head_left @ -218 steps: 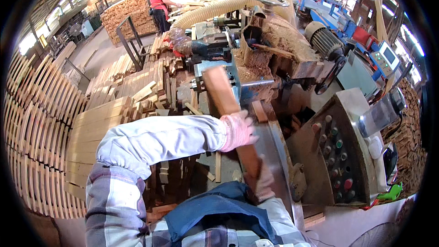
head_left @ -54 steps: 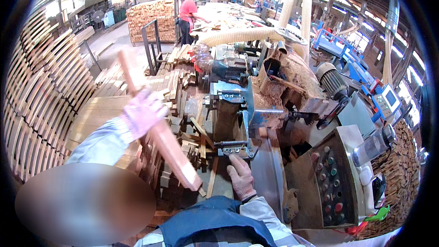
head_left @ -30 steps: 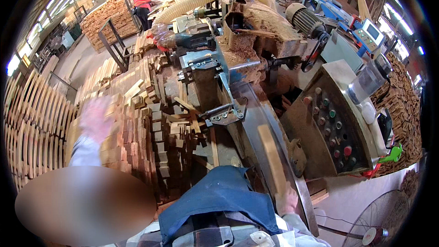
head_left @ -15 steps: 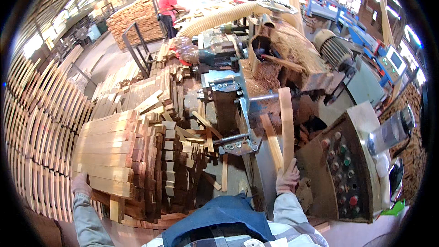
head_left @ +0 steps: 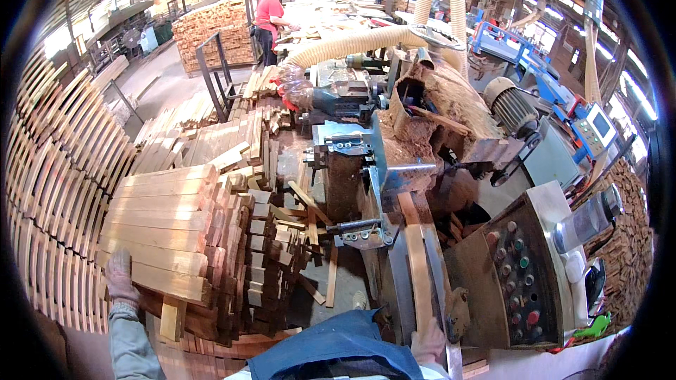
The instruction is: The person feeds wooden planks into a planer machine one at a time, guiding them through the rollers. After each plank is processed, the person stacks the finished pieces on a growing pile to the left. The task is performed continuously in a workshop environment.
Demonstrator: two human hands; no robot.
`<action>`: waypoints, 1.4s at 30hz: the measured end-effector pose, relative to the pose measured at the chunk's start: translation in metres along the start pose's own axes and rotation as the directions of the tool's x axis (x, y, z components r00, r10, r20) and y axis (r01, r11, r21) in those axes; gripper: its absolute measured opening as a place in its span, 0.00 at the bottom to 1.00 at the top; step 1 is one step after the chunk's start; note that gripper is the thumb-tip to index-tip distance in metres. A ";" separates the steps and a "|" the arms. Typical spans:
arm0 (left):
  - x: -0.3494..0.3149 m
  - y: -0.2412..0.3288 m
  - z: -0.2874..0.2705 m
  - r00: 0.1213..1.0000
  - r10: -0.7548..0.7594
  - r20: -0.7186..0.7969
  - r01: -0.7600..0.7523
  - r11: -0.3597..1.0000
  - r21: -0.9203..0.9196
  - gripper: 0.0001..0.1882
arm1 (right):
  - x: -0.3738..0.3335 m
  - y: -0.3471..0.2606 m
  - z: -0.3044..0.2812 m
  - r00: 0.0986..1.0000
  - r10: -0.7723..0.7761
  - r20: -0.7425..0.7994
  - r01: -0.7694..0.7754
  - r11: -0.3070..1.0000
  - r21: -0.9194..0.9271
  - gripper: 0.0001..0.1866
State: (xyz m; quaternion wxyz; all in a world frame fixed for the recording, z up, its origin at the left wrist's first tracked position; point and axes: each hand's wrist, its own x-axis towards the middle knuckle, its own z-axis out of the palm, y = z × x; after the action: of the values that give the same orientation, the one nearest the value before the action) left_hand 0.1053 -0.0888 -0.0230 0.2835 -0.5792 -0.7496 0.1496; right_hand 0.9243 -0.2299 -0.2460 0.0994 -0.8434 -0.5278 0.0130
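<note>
My left hand [head_left: 121,278], in a pale glove, rests with its fingers stretched out against the near left end of stacked wooden boards [head_left: 158,232]. My right hand [head_left: 427,345], low in the picture near my apron, is closed round the near end of a long narrow wooden board [head_left: 417,260]. That board lies lengthwise along the metal bed of a woodworking machine [head_left: 394,267], its far end close to the sawdust-covered housing [head_left: 405,144]. The fingertips of my right hand are partly hidden.
A control box [head_left: 517,274] with several buttons stands at right, with a clear plastic jar [head_left: 584,229] on it. A metal clamp bracket [head_left: 362,232] juts out left of the bed. Loose offcuts [head_left: 332,278] lie on the floor. Further off, a person in red [head_left: 269,17] stands by a table.
My right hand has come down and nearer to me with its board, which now lies lower along the bed. On the stack, my left hand's fingers have straightened. The view has shifted slightly.
</note>
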 end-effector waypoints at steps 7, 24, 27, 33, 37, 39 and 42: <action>0.014 0.017 0.019 0.995 -0.016 -0.095 -0.018 0.940 -0.340 0.28 | -0.060 0.030 -0.004 0.993 0.010 0.114 0.008 0.988 -0.157 0.35; 0.070 -0.003 -0.194 0.845 0.210 -0.492 -0.318 0.937 -0.145 0.27 | 0.272 -0.095 0.084 0.930 -0.257 -0.264 0.259 0.965 -0.028 0.18; 0.100 0.053 -0.267 0.732 0.392 -0.558 -0.538 0.834 -0.120 0.26 | 0.264 -0.177 0.006 0.921 -0.376 -0.103 0.389 0.861 0.329 0.20; 0.170 0.216 -0.307 0.692 0.683 -0.233 -0.683 0.724 0.095 0.27 | 0.198 -0.276 -0.116 0.674 -0.591 -0.443 0.698 0.311 0.646 0.31; 0.160 0.313 -0.332 0.498 0.826 -0.264 -0.771 0.561 0.300 0.26 | 0.149 -0.285 -0.152 0.701 -0.656 -0.280 0.680 0.495 0.542 0.56; 0.148 0.350 -0.327 0.385 0.835 -0.393 -0.852 0.485 0.196 0.26 | 0.135 -0.279 -0.147 0.754 -0.653 -0.076 0.567 0.587 0.579 0.58; 0.124 0.396 -0.340 0.183 0.782 -0.595 -0.910 0.364 0.200 0.21 | 0.115 -0.243 -0.133 0.889 -0.458 0.000 0.313 0.606 0.732 0.54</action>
State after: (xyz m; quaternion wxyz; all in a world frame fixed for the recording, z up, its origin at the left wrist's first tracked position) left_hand 0.5984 0.1066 0.0596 0.3132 -0.9333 -0.1752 0.0123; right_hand 0.7761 -0.0445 -0.0615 0.3689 -0.5975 -0.6571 0.2740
